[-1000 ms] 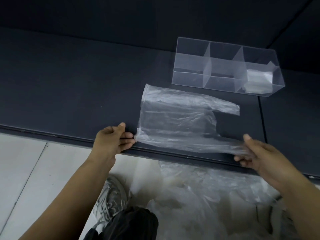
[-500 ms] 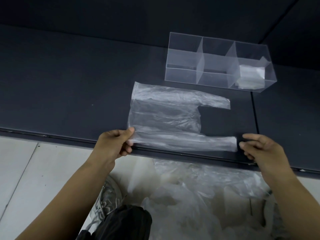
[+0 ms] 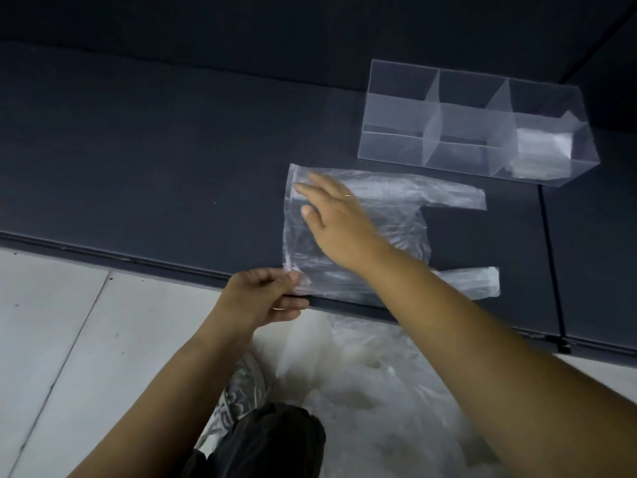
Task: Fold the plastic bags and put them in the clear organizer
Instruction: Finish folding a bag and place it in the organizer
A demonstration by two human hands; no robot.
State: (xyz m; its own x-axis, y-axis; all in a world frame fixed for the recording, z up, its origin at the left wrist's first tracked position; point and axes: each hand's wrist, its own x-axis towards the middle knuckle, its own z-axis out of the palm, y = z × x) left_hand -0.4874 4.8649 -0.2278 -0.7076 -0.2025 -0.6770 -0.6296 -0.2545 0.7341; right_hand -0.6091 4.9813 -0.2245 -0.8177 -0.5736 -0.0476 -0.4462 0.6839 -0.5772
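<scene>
Pinching the near-left corner of the plastic bag (image 3: 406, 232) right at the front edge of the dark table (image 3: 138, 150), the left hand (image 3: 262, 294) had its thumb and fingers curled onto the film. The right hand (image 3: 339, 222) was spread flat with straight fingers across the left part of the bag, fingertips up near the far-left corner. It looked like it was lying on the plastic, but honestly I couldn't tell how hard it pressed.

The bag itself lay flat and a bit wrinkly on the table, with both handles pointing right: the far handle (image 3: 462, 201) and the near handle (image 3: 482, 281), the forearm crossing over the near one.

Just beyond the bag sat the clear organizer (image 3: 396, 146), three compartments in a row. The right-hand one had a folded bag (image 3: 541, 150) in it, and the other two showed nothing inside.

Down on the pale tiled floor (image 3: 51, 322) below the table edge was a loose pile of bags (image 3: 379, 391), with a grey shoe (image 3: 241, 395) and a dark trouser leg (image 3: 272, 439) beside it.
</scene>
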